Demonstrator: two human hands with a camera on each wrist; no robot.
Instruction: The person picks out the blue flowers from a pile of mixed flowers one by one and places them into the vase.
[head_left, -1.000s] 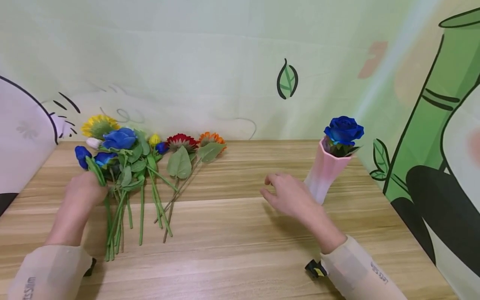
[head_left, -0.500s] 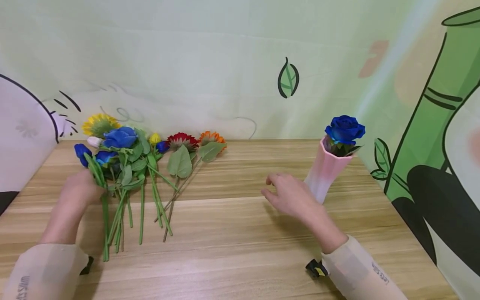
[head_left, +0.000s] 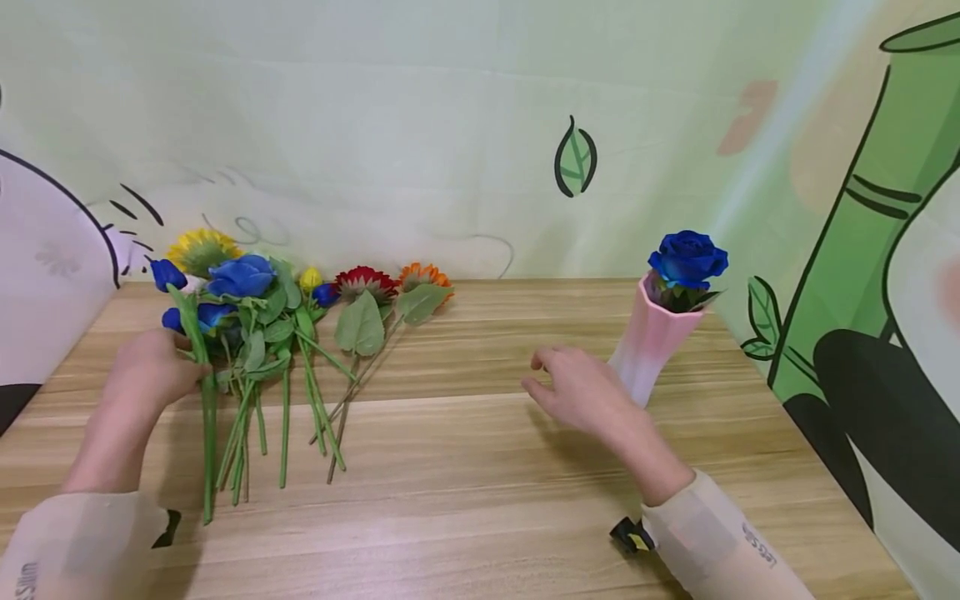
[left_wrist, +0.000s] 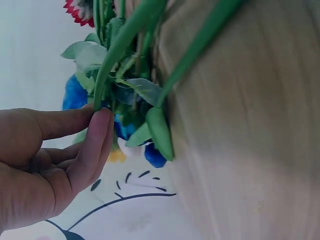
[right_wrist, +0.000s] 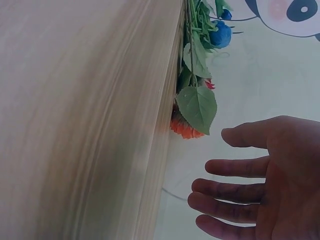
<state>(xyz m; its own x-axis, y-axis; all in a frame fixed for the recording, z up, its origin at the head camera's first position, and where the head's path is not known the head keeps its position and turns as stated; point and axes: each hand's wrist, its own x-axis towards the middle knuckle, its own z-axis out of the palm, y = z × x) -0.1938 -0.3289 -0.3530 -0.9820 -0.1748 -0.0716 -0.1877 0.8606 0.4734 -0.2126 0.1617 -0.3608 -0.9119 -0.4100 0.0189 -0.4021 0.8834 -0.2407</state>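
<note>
At the left of the table, my left hand point(head_left: 150, 372) pinches the green stem of a blue tulip point(head_left: 168, 276). In the left wrist view the thumb and fingertips meet on that stem point(left_wrist: 116, 50); its bloom is hidden there. Another blue tulip point(left_wrist: 155, 155) lies close by on the wood. Beside the hand lies a bunch of artificial flowers, with a blue rose point(head_left: 242, 276) and a yellow sunflower point(head_left: 202, 248). My right hand point(head_left: 581, 392) holds nothing, its fingers loosely bent, near a pink-and-white vase point(head_left: 663, 337). One blue rose point(head_left: 688, 260) stands in the vase.
Right of the bunch lie a red flower point(head_left: 365, 283) and an orange flower point(head_left: 424, 282), stems toward the front. A small yellow bud point(head_left: 309, 279) lies between. The wooden table point(head_left: 450, 500) ends at a printed cloth backdrop point(head_left: 390, 150).
My left hand has moved slightly left with the pinched tulip, whose bloom has risen away from the other blue tulip. The right hand and vase stay in place.
</note>
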